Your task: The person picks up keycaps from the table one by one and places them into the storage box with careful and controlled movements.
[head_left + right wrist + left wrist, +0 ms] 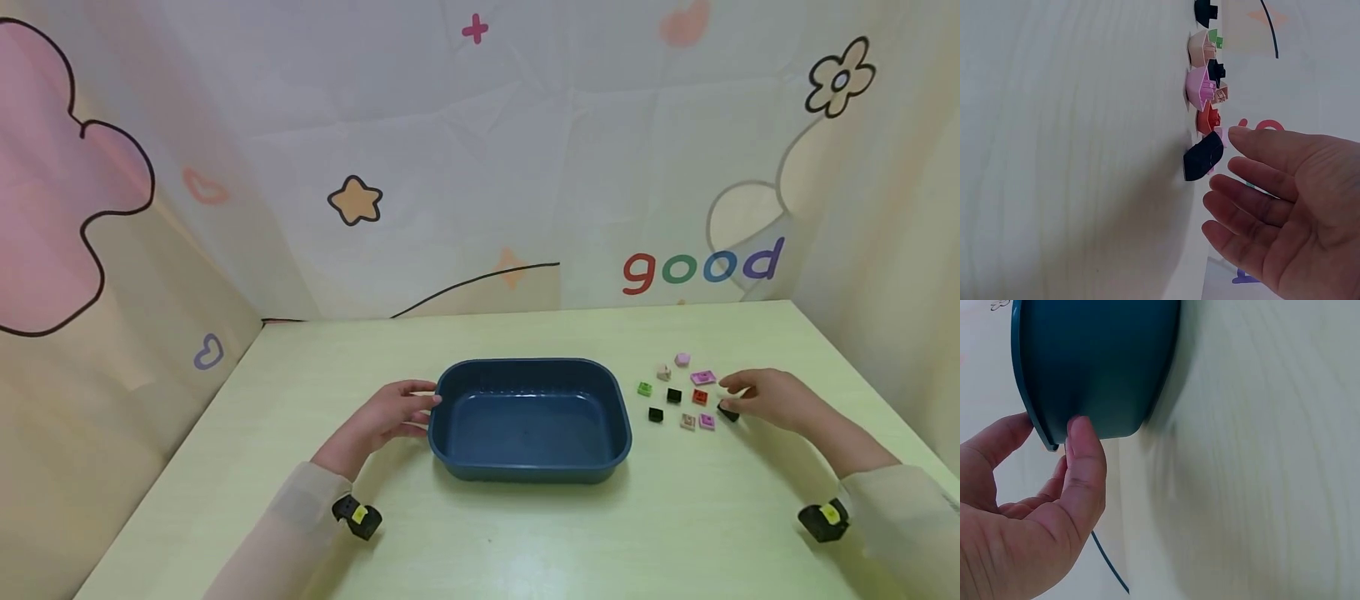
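A dark blue plastic basin [529, 475] stands on the table. My left hand [393, 410] is at its left end, fingers loosely bent and touching the rim and outer wall. In the left wrist view, one fingertip [1085, 434] lies by the basin's outside wall [1116, 375]. My right hand [768, 398] hovers over a black toy brick [728, 412]. The right wrist view shows relaxed fingers close to that black brick [1204, 156], not wrapped around it. Left of it lie loose bricks: red [700, 397], pink [702, 378], green [644, 389], beige [687, 422] and black [674, 396].
A pale wood-grain table [315, 358] carries everything. Behind it hangs a printed curtain [450, 167] with stars, a flower and the word "good". Both wrists wear small black camera units, such as the left one [357, 517].
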A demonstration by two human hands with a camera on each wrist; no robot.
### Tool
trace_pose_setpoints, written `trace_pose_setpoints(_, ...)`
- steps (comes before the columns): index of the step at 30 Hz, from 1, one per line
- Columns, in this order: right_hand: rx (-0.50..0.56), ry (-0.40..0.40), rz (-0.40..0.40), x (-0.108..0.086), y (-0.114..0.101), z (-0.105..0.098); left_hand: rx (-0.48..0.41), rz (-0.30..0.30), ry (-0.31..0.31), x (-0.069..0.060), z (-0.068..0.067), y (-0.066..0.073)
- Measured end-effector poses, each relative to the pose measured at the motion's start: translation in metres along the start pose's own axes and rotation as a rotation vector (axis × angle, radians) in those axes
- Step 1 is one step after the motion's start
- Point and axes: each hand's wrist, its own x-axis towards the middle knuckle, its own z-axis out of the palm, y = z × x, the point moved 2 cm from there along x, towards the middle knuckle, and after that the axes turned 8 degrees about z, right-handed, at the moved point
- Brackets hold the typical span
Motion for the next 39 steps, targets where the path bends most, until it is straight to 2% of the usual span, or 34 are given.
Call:
trace_pose_setpoints(9,0.004,-0.029,-0.022,-0.001,0.002,0.004,-0.053,-0.007,0.003,-0.001,0.003,0.001)
trace_pose_setpoints(18,0.020,-0.045,-0.001,-0.003,0.004,0.005,-0.233,-0.040,0.014,0.002,0.006,-0.006)
trace_pose_setpoints(21,0.023,-0.039,0.010,-0.003,0.003,0.005,-0.267,-0.044,0.013,0.002,0.006,-0.008)
trace_pose_setpoints(29,0.020,-0.026,0.037,-0.002,0.002,0.006,-0.289,-0.054,0.004,0.005,0.005,-0.010)
trace_pose_setpoints(39,0.009,-0.012,0.022,-0.002,0.003,0.006,-0.310,-0.073,0.018,0.004,0.006,-0.009)
